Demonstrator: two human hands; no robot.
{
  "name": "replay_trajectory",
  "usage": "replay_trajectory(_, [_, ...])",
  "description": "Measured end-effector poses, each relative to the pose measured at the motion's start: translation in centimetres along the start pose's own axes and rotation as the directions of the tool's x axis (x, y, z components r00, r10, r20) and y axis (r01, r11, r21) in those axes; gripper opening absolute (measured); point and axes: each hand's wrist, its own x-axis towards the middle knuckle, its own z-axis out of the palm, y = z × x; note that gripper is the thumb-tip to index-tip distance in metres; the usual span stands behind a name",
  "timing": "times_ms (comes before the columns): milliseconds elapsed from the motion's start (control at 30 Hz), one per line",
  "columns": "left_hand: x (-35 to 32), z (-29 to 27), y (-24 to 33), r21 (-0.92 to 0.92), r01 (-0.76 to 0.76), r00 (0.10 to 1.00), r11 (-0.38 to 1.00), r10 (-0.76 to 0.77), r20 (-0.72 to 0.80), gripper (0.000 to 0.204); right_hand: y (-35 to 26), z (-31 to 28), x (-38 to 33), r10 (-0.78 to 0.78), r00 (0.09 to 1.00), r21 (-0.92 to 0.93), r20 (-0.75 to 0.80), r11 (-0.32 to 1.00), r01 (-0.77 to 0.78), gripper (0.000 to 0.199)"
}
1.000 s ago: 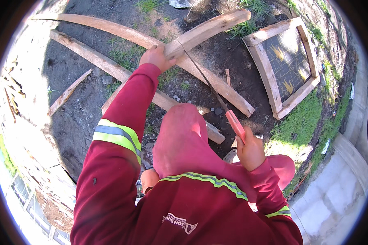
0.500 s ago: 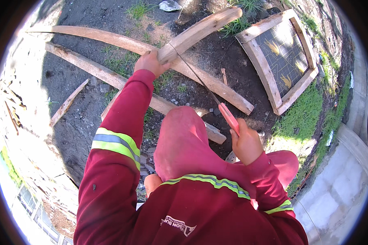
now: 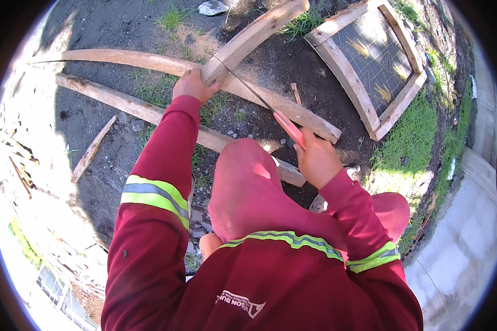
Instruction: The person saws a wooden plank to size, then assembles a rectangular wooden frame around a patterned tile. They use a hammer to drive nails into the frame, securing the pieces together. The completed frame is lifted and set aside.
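Observation:
My right hand (image 3: 318, 160) is closed round the red handle of a hand saw (image 3: 290, 128). The saw's thin dark blade runs up and to the left, its far end lying across a wooden plank (image 3: 257, 33) near that plank's close end. Fingers of my left hand (image 3: 195, 86) grip this same end, just left of the blade. The plank rests slantwise across a long timber (image 3: 270, 102). Nearer to me, a second long timber (image 3: 127, 106) lies roughly alongside, partly hidden behind my raised knee.
A wooden frame (image 3: 345, 74) backed by a dark printed panel lies at the far right, beside grass (image 3: 406, 140). A short wood strip (image 3: 94, 149) is on the dirt at left, and a pale stone (image 3: 212, 7) at the top. Concrete (image 3: 458, 237) borders the right side.
My right hand has pushed the saw up and to the left, so more of the handle sits closer to the plank. My left hand keeps its grip on the plank. The view has shifted slightly.

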Motion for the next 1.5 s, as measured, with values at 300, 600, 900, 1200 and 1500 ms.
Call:
replay_trajectory(300, [0.2,-0.3,-0.2,-0.024,-0.058,0.998,0.998,0.058,-0.003,0.068,1.5,-0.4,-3.1,-0.074,0.997,0.065,-0.026,0.995,0.075,0.024])
replay_trajectory(600, [-0.1,-0.7,0.2,0.0,-0.021,0.999,1.0,0.021,0.049,0.069,-1.3,5.2,9.0,-0.196,0.968,0.052,-0.156,0.977,0.206,0.021])
replay_trajectory(900, [0.0,0.0,-0.3,0.0,-0.053,0.999,0.999,0.053,0.007,0.071,-0.6,-1.6,-1.6,-0.068,0.998,0.045,-0.013,0.997,0.069,0.023])
replay_trajectory(1200, [-0.4,-0.8,0.6,-0.009,-0.014,0.998,1.0,0.015,0.059,0.068,0.9,3.1,2.6,-0.085,0.995,0.024,-0.045,0.996,0.086,0.024])
replay_trajectory(1500, [-0.1,-0.3,0.3,-0.015,-0.012,1.0,1.0,0.013,0.019,0.071,-2.4,4.7,9.4,-0.19,0.967,0.059,-0.171,0.978,0.202,0.021])
